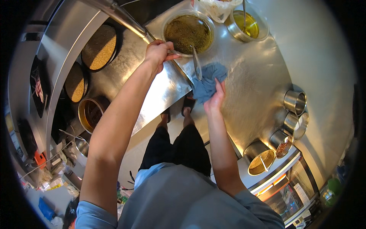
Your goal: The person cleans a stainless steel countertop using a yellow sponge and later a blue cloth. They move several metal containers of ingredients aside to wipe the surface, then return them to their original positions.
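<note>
My left hand (160, 54) is at the near left rim of a round clear plastic tub (188, 33) of dark greenish-brown sauce, its thumb and fingers at the rim. Whether it grips the rim, I cannot tell. A spoon (196, 64) leans out of the tub over the near rim, its handle hanging above a crumpled blue cloth (204, 87). My right hand (216, 96) holds that cloth from the right, just below the tub, over the steel counter (246, 91).
A container of yellow oil (248, 24) with a ladle stands at the top right, beside a plastic bag (218, 10). Several steel pots (295, 102) line the right. Round dark pans (100, 47) and a pot of dark liquid (93, 114) sit left, near a metal pipe (123, 15).
</note>
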Motion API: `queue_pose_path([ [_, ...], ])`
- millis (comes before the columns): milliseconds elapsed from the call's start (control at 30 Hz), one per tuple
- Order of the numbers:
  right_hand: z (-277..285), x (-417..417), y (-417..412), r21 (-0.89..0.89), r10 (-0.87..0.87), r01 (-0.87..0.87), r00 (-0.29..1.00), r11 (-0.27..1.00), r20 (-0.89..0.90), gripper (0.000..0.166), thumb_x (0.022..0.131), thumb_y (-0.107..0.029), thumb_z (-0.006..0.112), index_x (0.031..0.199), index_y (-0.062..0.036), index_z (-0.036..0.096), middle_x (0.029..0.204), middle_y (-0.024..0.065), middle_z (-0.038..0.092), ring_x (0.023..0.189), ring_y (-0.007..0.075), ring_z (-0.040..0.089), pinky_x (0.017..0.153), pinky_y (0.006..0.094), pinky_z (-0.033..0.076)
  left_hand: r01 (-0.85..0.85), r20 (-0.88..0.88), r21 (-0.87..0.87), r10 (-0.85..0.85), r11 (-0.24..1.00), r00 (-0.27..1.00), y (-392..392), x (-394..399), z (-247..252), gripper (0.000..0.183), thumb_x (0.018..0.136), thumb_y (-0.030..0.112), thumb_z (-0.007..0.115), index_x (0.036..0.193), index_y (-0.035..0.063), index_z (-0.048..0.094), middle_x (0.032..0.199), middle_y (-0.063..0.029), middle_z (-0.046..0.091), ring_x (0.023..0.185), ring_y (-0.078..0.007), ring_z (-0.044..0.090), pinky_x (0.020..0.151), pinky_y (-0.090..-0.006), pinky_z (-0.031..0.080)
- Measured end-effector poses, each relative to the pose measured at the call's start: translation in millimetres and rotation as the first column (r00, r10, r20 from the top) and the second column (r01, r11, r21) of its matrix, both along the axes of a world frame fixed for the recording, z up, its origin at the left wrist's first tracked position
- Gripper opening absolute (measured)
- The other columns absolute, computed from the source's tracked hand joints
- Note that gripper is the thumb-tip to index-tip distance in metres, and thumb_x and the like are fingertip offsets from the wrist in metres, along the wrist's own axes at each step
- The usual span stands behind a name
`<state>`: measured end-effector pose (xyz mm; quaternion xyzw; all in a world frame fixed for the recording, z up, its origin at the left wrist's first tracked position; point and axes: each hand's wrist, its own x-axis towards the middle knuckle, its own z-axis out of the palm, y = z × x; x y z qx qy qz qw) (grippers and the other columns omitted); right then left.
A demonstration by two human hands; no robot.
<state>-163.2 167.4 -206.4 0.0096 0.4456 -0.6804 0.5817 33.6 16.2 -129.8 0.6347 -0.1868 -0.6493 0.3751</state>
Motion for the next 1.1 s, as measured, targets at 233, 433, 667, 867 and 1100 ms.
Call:
queue_pose_path([
  [233, -9.6, 41.2, -5.1, 0.000, -0.104, 0.108, 0.963, 0.994, -0.248, 0.035, 0.095, -0.006, 0.060, 0.129, 0.0003, 0.052, 0.123, 0.0081, 0.059, 0.109, 0.0187, 0.054, 0.099, 0.0315, 0.042, 0.240, 0.054, 0.092, -0.245, 0.967, 0.968, 16.1, 0.8, 0.6, 0.035, 0.098, 0.007, 0.055, 0.127, -0.0123, 0.050, 0.127, -0.0270, 0.057, 0.097, -0.0331, 0.073, 0.089, -0.0333, 0.063],
  [433, -14.9, 38.7, 16.4, 0.038, -0.035, 0.053, 0.928, 0.998, -0.371, 0.021, 0.096, -0.002, 0.061, 0.117, -0.0014, 0.059, 0.115, 0.0057, 0.064, 0.103, 0.0159, 0.058, 0.095, 0.0301, 0.045, 0.566, 0.787, 0.054, -0.383, 0.823, 0.483, -62.9, 13.5, 41.4, 0.031, 0.086, 0.015, 0.072, 0.113, 0.0006, 0.072, 0.101, -0.0177, 0.073, 0.083, -0.0235, 0.068, 0.075, -0.0366, 0.057],
  [667, -26.1, 52.1, 29.3, -0.019, -0.112, 0.114, 0.908, 0.993, -0.403, 0.022, 0.096, -0.002, 0.061, 0.119, -0.0019, 0.058, 0.115, 0.0051, 0.063, 0.103, 0.0153, 0.057, 0.095, 0.0301, 0.045, 0.870, 0.359, 0.043, -0.821, 0.491, 0.445, -140.3, 56.3, -5.7, 0.011, 0.083, 0.000, 0.063, 0.089, -0.0058, 0.070, 0.084, -0.0204, 0.071, 0.070, -0.0253, 0.069, 0.066, -0.0355, 0.058],
  [867, -17.3, 87.3, 25.0, 0.007, -0.328, 0.359, 0.859, 0.933, -0.393, 0.031, 0.097, -0.004, 0.061, 0.126, -0.0002, 0.054, 0.121, 0.0072, 0.061, 0.108, 0.0179, 0.055, 0.099, 0.0333, 0.043, 0.696, 0.082, 0.050, -0.698, 0.716, 0.711, -78.9, 62.9, -36.1, 0.020, 0.098, 0.007, 0.055, 0.111, -0.0075, 0.056, 0.108, -0.0216, 0.066, 0.100, -0.0305, 0.072, 0.091, -0.0305, 0.062],
  [1100, -1.2, 142.6, -12.2, -0.041, -0.435, 0.460, 0.805, 0.887, -0.404, 0.051, 0.106, -0.021, 0.050, 0.148, 0.0048, 0.036, 0.146, 0.0197, 0.048, 0.130, 0.0306, 0.048, 0.112, 0.0371, 0.033, 0.456, 0.056, 0.053, -0.458, 0.888, 0.887, 10.9, -5.9, -12.7, 0.017, 0.096, 0.002, 0.048, 0.104, -0.0127, 0.051, 0.105, -0.0284, 0.066, 0.099, -0.0351, 0.072, 0.088, -0.0296, 0.062],
])
